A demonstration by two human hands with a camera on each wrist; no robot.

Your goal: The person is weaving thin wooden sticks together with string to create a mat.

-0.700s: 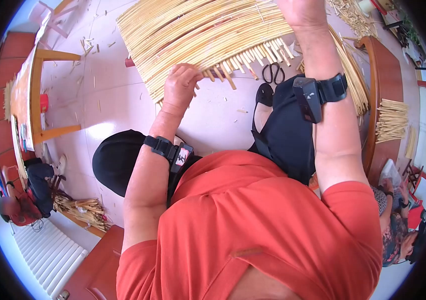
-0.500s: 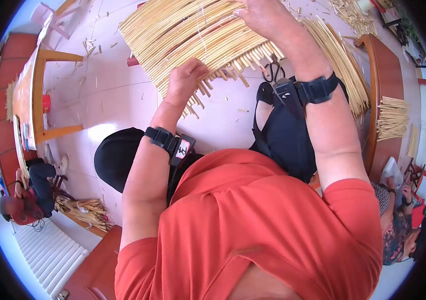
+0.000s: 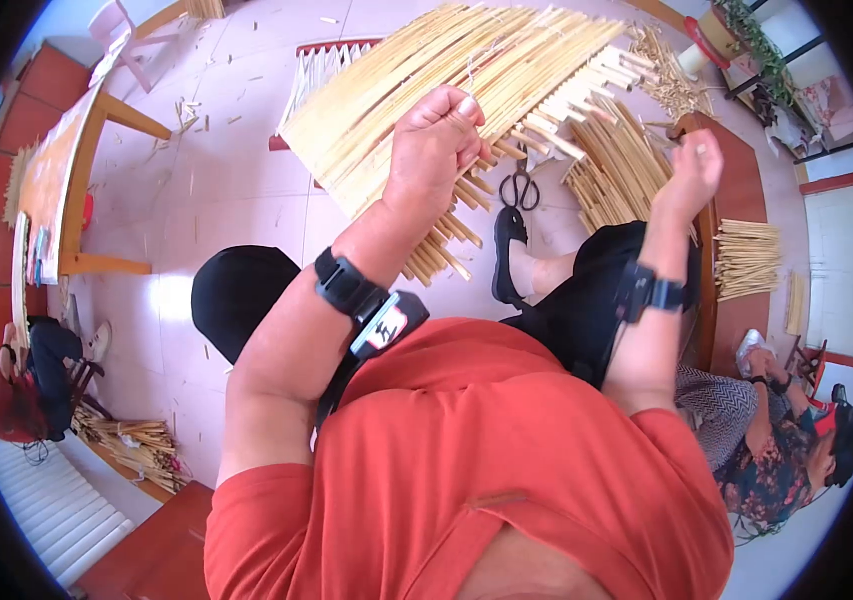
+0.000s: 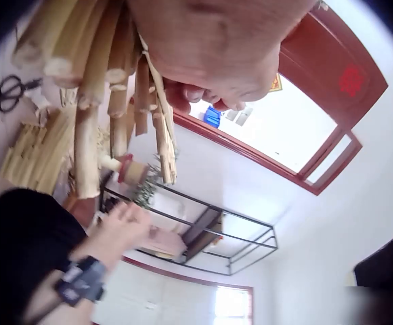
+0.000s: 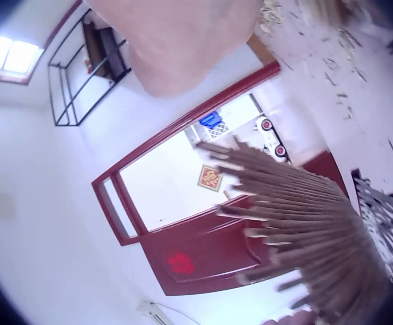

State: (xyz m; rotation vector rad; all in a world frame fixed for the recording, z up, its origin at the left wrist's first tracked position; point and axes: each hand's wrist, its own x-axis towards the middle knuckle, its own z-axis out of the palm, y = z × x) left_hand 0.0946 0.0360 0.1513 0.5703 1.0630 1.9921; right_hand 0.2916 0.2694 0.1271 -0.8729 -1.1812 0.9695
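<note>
In the head view my left hand point(image 3: 432, 140), fingers curled, grips the near edge of a mat of pale reed stalks point(image 3: 387, 130). White string runs across the stalks, and their uneven ends jut out around the hand. The mat is tilted up off the floor; in the left wrist view the stalk ends point(image 4: 88, 149) hang beside the gripping hand point(image 4: 216, 54). My right hand point(image 3: 692, 175) is raised at the right, apart from the mat, its fingers loosely bent. Nothing shows in it. The right wrist view has the mat point(image 5: 318, 230) spread out edge-on.
Black-handled scissors point(image 3: 520, 187) lie on the floor by my foot. Loose reed stalks point(image 3: 617, 165) lie to the right, with a bundle point(image 3: 747, 258) on a wooden bench point(image 3: 737, 180). A low white-laced red frame point(image 3: 327, 75) stands behind the mat. Other people sit left and right.
My left hand has moved right and up, lifting and tilting the mat's near edge. My right hand has left the mat and swung to the right.
</note>
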